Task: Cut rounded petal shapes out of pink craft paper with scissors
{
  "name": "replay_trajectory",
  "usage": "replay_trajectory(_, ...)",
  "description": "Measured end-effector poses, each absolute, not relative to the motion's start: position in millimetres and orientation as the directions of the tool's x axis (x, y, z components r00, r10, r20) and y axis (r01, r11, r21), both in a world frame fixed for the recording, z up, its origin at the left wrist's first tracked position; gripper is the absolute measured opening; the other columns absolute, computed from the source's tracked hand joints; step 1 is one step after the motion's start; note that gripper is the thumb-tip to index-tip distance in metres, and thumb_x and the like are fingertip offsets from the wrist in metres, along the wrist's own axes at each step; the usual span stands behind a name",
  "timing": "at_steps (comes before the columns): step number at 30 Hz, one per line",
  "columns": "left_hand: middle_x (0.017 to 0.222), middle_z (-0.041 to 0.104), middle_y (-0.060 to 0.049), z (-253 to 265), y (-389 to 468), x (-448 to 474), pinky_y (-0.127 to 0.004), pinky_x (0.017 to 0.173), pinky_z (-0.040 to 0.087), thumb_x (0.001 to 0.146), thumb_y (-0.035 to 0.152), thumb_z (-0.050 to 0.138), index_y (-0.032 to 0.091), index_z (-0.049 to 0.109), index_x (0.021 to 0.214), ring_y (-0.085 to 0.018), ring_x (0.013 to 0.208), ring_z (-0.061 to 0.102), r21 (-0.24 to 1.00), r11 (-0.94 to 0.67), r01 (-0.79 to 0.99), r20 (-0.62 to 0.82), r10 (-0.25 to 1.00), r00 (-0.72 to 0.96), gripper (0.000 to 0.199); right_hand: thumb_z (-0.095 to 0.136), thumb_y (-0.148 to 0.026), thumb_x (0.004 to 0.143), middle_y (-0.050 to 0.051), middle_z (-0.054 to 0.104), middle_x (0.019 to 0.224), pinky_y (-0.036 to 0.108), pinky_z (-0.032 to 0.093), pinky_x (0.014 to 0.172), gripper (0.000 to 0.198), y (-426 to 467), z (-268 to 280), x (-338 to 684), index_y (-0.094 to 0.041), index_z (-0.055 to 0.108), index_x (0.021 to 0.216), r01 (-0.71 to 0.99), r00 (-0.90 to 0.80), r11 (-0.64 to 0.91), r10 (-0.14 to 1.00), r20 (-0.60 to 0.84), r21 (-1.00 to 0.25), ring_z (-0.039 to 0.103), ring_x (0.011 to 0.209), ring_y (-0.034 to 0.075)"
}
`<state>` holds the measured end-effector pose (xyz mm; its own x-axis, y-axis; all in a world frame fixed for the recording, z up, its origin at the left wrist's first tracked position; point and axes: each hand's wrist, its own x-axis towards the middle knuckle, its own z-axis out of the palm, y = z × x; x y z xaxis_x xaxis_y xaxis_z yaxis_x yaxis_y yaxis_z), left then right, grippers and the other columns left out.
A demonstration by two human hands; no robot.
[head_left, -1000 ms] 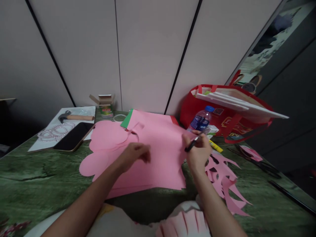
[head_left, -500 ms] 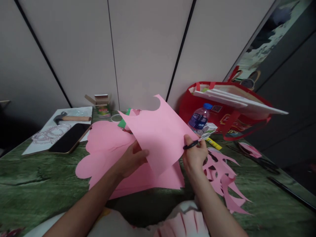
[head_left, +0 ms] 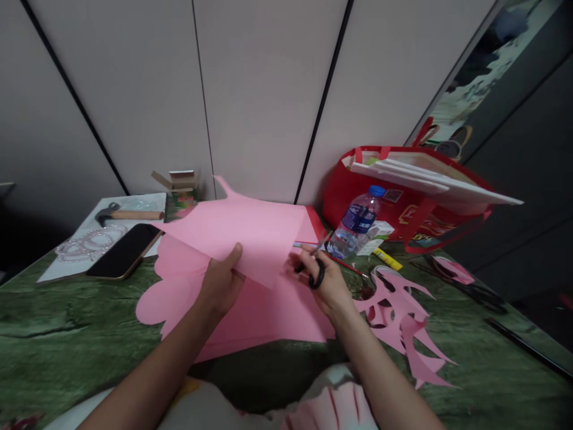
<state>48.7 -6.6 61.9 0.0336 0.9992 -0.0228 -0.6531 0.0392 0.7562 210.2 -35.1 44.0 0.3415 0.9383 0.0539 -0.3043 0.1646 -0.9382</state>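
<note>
I see the left hand (head_left: 222, 280) pinching a pink sheet (head_left: 246, 230), thumb on top, left of the bottle (head_left: 357, 220); the right hand (head_left: 330, 283), in front of the bottle, has its fingers curled round black-handled scissors (head_left: 322, 273).

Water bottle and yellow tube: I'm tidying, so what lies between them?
A white packet lies between the bottle and the yellow tube in the head view.

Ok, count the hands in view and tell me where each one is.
2: the left hand grips the raised pink sheet near its lower edge; the right hand holds black-handled scissors by the sheet's right side. No others show.
</note>
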Motion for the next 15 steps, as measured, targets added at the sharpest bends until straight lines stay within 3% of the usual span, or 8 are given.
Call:
replay_trajectory(3,0.096,0.069,-0.005,63,-7,49,-0.029,0.084,0.050,0.076,0.017,0.060,0.015,0.064,0.086,-0.020,0.099,0.059,0.800,-0.004,-0.600,-0.002,1.000,-0.009,0.011,0.077,-0.031,0.055,-0.002,0.059,0.061,0.029,0.052,0.050,0.038,-41,43,192,-0.014,0.059,0.085,-0.350,0.154,0.045,0.988,-0.010,-0.936,0.058,0.054,0.014)
replay_trajectory(5,0.093,0.069,-0.005,62,-9,51,-0.030,0.080,0.051,0.072,0.021,0.064,0.016,0.064,0.083,-0.022,0.095,0.060,0.824,-0.005,-0.566,0.008,1.000,0.004,0.012,0.078,-0.027,0.055,-0.004,0.058,0.060,0.027,0.051,0.050,0.035,-44,43,187,-0.015,0.060,0.083,-0.350,0.108,0.047,0.994,0.010,-0.936,0.055,0.051,0.011)
replay_trajectory(11,0.059,0.067,-0.004,58,-18,51,-0.033,0.068,0.051,0.069,0.029,0.066,0.014,0.065,0.061,-0.020,0.065,0.063,0.964,-0.026,-0.264,0.040,0.998,0.048,0.018,0.076,-0.025,0.058,-0.009,0.050,0.060,0.016,0.043,0.046,0.034,-40,46,200,-0.020,0.058,0.086,-0.364,0.413,0.259,0.906,0.094,-0.895,0.048,0.049,0.005)
replay_trajectory(13,0.054,0.064,-0.002,57,-19,51,-0.035,0.068,0.050,0.070,0.033,0.065,0.015,0.064,0.058,-0.019,0.059,0.062,0.964,-0.049,-0.261,0.056,0.998,0.019,0.022,0.072,-0.031,0.063,-0.007,0.052,0.063,0.019,0.045,0.049,0.030,-40,47,202,-0.019,0.057,0.087,-0.381,0.405,0.240,0.911,0.072,-0.893,0.053,0.055,0.008)
replay_trajectory(15,0.056,0.064,0.000,56,-18,50,-0.035,0.069,0.050,0.071,0.036,0.063,0.017,0.063,0.060,-0.020,0.061,0.063,0.951,-0.095,-0.293,0.086,0.995,-0.044,0.022,0.068,-0.036,0.067,-0.003,0.057,0.068,0.025,0.049,0.056,0.029,-44,49,198,-0.019,0.056,0.087,-0.375,0.283,0.152,0.958,0.044,-0.915,0.057,0.063,0.012)
